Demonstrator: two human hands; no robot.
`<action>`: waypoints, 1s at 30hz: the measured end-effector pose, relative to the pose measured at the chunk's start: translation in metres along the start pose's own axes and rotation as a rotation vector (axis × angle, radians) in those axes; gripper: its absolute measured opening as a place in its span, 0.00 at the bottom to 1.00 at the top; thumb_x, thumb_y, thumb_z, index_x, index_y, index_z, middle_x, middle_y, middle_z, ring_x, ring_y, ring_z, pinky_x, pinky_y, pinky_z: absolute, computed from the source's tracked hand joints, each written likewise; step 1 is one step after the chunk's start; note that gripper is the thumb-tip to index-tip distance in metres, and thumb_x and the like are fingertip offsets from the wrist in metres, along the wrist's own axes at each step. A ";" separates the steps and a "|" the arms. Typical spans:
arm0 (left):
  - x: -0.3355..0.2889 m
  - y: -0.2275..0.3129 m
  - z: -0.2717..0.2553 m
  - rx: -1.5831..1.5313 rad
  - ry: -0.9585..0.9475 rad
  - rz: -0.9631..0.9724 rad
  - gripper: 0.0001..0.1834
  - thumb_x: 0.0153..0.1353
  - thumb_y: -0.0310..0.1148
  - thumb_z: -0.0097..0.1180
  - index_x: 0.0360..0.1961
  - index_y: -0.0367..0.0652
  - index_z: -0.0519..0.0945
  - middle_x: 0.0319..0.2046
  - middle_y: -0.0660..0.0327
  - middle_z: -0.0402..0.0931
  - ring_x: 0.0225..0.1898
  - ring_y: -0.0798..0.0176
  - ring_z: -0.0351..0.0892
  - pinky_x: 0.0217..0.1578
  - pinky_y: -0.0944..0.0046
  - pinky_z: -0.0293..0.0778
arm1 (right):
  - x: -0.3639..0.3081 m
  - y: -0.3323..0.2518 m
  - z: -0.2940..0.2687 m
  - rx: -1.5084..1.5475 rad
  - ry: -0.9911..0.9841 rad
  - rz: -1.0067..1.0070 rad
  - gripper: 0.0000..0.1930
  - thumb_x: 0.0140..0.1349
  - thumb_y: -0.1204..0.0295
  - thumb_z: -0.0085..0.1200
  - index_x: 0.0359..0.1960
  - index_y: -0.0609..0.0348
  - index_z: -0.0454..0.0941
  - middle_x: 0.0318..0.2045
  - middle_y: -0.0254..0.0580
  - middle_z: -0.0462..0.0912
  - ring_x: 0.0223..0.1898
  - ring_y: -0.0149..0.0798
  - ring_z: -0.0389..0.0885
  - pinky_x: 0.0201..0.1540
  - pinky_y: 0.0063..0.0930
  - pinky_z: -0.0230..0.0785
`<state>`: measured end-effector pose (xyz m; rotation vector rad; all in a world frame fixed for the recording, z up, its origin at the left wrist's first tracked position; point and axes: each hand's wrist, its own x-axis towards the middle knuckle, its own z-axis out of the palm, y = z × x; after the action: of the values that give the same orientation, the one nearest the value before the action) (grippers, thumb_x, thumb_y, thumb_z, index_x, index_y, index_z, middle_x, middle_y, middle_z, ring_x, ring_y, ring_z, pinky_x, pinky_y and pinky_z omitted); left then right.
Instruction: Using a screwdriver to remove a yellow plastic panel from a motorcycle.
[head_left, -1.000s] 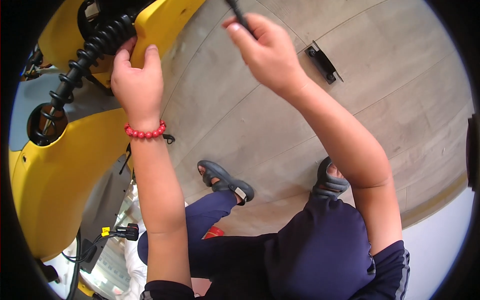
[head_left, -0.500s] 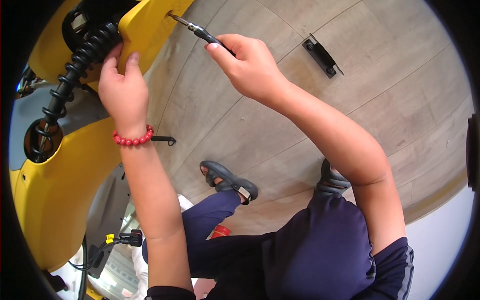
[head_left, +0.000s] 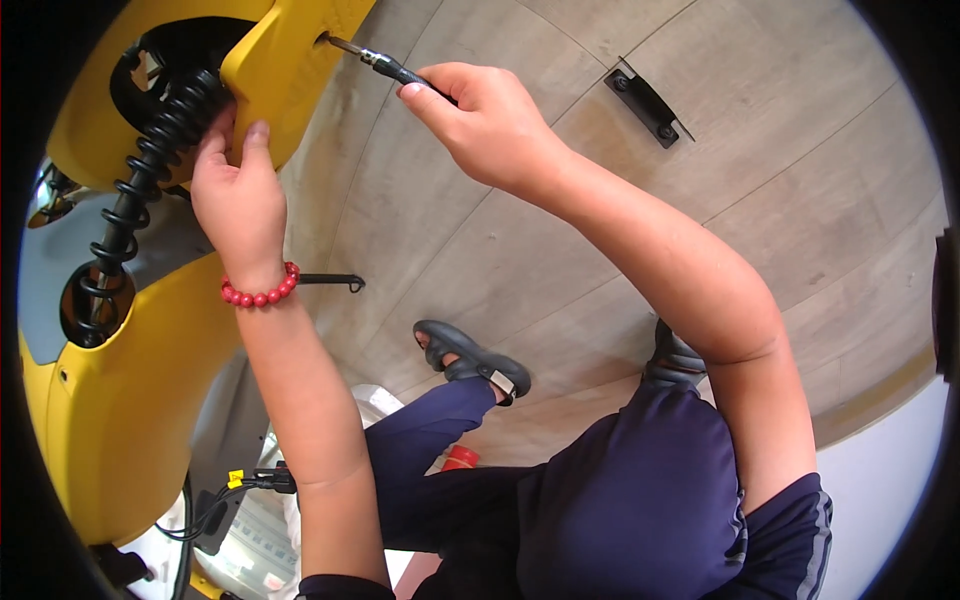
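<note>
A yellow body panel (head_left: 285, 85) of what looks like a scooter or similar vehicle stands at the upper left. My left hand (head_left: 240, 195), with a red bead bracelet (head_left: 260, 297) at the wrist, grips its lower edge: the thumb lies on the outer face, while the other fingers go behind and are partly hidden. Beside those fingers runs a black coil-spring shock absorber (head_left: 150, 165). In my right hand (head_left: 490, 120) is a screwdriver (head_left: 385, 66) with a dark handle, closed in the fingers. Its tip is at a small hole near the panel's right edge; how deep it sits I cannot tell.
On the wood-look floor (head_left: 800, 230) lies a black bracket (head_left: 645, 105). A thin black rod (head_left: 335, 279) sticks out beyond my left wrist. Below are another yellow panel (head_left: 130, 420) and a cable with a connector (head_left: 265, 480). A red object (head_left: 460, 457) lies beside my leg.
The vehicle parts and both hands sit slightly differently in the picture, the view having shifted a little. The screwdriver tip is still at the hole, and the left hand keeps its hold.
</note>
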<state>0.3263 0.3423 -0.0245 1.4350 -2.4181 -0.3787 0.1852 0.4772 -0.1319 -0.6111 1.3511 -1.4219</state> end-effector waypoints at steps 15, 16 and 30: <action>0.000 0.005 -0.001 -0.065 -0.022 -0.037 0.17 0.61 0.27 0.56 0.49 0.28 0.76 0.44 0.55 0.80 0.45 0.67 0.77 0.49 0.67 0.69 | 0.006 0.009 -0.001 0.541 -0.225 0.235 0.17 0.66 0.61 0.46 0.33 0.66 0.77 0.16 0.32 0.67 0.18 0.29 0.62 0.23 0.28 0.56; 0.000 0.005 -0.001 -0.064 -0.022 -0.038 0.17 0.61 0.27 0.56 0.49 0.28 0.76 0.44 0.55 0.80 0.45 0.67 0.77 0.49 0.67 0.69 | 0.007 0.010 -0.002 0.809 -0.355 0.375 0.18 0.67 0.60 0.46 0.39 0.66 0.78 0.17 0.26 0.63 0.18 0.23 0.57 0.21 0.21 0.51; -0.006 0.009 0.001 0.000 0.017 -0.029 0.16 0.64 0.27 0.54 0.51 0.29 0.74 0.44 0.58 0.78 0.45 0.70 0.75 0.47 0.70 0.70 | -0.003 -0.003 0.011 -0.402 0.085 -0.187 0.13 0.61 0.64 0.48 0.26 0.59 0.78 0.21 0.48 0.80 0.27 0.51 0.80 0.32 0.44 0.72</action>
<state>0.3213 0.3518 -0.0226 1.4692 -2.3864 -0.3712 0.1945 0.4746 -0.1253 -0.9688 1.7021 -1.3405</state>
